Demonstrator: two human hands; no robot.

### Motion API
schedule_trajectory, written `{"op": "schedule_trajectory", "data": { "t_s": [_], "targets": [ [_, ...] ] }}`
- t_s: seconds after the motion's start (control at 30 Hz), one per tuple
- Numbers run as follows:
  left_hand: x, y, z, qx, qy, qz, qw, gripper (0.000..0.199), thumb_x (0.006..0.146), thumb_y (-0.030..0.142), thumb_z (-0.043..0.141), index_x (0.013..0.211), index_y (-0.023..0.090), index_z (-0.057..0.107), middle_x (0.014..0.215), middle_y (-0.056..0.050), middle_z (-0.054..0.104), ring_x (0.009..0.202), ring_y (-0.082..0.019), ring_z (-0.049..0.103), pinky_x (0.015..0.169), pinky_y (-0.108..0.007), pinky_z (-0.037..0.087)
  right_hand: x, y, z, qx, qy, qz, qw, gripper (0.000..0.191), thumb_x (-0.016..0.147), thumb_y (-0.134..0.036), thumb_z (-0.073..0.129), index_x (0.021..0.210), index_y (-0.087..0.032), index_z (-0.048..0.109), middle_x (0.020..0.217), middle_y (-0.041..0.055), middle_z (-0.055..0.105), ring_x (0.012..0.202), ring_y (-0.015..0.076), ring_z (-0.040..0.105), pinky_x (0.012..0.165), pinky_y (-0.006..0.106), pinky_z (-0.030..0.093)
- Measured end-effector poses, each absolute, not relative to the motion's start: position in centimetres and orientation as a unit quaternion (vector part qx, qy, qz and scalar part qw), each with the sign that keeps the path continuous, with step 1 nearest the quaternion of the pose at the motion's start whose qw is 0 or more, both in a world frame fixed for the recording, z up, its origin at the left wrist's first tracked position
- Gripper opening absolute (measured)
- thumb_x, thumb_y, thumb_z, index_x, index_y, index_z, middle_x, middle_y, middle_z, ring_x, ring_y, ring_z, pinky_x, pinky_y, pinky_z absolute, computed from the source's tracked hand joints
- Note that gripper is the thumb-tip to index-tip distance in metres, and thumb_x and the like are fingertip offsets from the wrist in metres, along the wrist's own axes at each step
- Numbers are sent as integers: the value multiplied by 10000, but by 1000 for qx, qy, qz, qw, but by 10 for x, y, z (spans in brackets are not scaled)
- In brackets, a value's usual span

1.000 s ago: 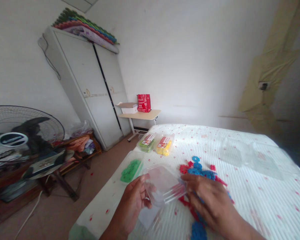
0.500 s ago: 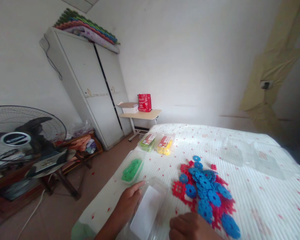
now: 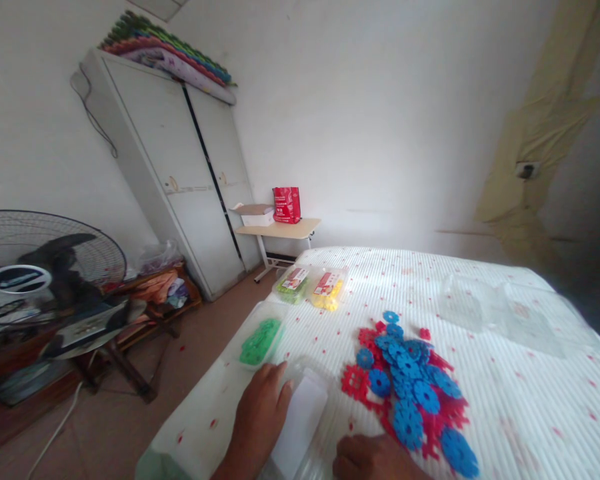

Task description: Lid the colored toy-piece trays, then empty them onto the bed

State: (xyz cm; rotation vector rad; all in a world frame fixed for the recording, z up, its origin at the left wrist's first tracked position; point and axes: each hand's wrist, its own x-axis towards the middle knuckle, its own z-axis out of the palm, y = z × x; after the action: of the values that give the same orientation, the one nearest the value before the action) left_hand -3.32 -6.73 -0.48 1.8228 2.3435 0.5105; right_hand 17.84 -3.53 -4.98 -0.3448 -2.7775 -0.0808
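Observation:
My left hand (image 3: 260, 410) lies over the left edge of a clear plastic container (image 3: 325, 393), its fingers stretched out and the thumb apart, near a white paper sheet (image 3: 303, 417) in the container. At the bottom edge of the view, my right hand (image 3: 373, 458) is closed with curled fingers, right of the container; anything inside it is hidden. Beside it spreads a pile of blue disc pieces (image 3: 405, 363) and red square pieces (image 3: 354, 381). Beyond my left hand stands a clear box of green pieces (image 3: 261, 341).
Two labelled packs, one with light green pieces (image 3: 291, 287) and one with yellow pieces (image 3: 329, 293), lie farther back. Clear empty-looking plastic packaging (image 3: 520, 320) lies on the right of the white spotted cover (image 3: 405, 270). A fan (image 3: 45, 267) stands at left.
My left hand has shifted slightly right, its fingers now farther over the container's edge. The white paper has moved a little right. My right hand stays closed in nearly the same place.

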Motion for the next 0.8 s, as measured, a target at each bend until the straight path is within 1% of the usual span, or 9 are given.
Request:
{"op": "schedule_trajectory", "data": {
  "t_s": [0.07,0.17,0.23,0.37,0.4,0.5,0.57,0.67,0.8],
  "targets": [
    [-30,-77,-6,606,776,147,94,572,786,385,425,1314,166,421,1287,-117,507,1204,-231,428,1014,-357,316,177,-35,-54,-127,-977,-24,170,265,869,-337,475,647,-194,450,607,-39,539,431,73,443,342,243,158],
    [-21,-91,-13,627,759,67,160,927,576,376,653,1396,238,242,1471,-92,245,1324,-306,252,1044,-420,265,176,-35,-54,-129,-977,-13,168,264,858,-321,502,632,-189,460,608,-39,546,450,71,460,348,220,210],
    [-14,-95,-19,635,753,15,172,905,581,297,644,1387,282,234,1502,-65,116,1346,-339,175,1033,-464,255,178,-35,-49,-132,-977,-12,167,258,851,-281,514,617,-182,468,617,-31,558,472,75,468,374,202,261],
    [-4,-95,-27,622,771,-17,135,631,725,199,452,1328,350,347,1493,-13,143,1344,-358,165,994,-550,234,184,-23,-35,-207,-957,-61,194,105,808,-190,552,705,-180,566,778,26,642,705,159,563,580,249,416],
    [-4,-94,-27,622,771,-17,135,647,709,233,482,1332,342,345,1494,-18,142,1342,-368,165,994,-552,229,186,-17,-32,-239,-948,-71,196,49,802,-185,557,782,-186,602,875,44,660,802,193,574,663,290,436],
    [-5,-91,-25,624,767,-2,146,891,547,336,635,1367,300,288,1506,-45,77,1341,-386,142,1019,-518,204,189,3,-22,-320,-932,-66,160,241,826,-218,529,1051,-219,615,1164,82,606,1063,271,513,863,410,391],
    [-5,-86,-24,622,770,20,137,949,503,347,647,1375,298,274,1511,-39,58,1345,-375,132,1034,-495,178,188,15,-16,-347,-930,-39,116,310,850,-261,496,1148,-241,580,1264,83,543,1166,294,444,933,470,330],
    [0,-73,-25,608,785,53,107,873,548,367,597,1368,292,305,1512,-39,76,1344,-346,148,1038,-479,160,187,25,-13,-360,-929,-2,85,320,872,-315,461,1170,-266,565,1286,66,527,1201,294,410,971,518,264],
    [8,-47,-23,599,792,82,83,843,560,421,593,1351,263,348,1508,-73,100,1330,-341,172,1023,-469,185,190,26,-17,-357,-929,3,101,291,877,-281,461,1142,-263,580,1163,52,608,1168,260,437,1000,501,222]
  ]
}}
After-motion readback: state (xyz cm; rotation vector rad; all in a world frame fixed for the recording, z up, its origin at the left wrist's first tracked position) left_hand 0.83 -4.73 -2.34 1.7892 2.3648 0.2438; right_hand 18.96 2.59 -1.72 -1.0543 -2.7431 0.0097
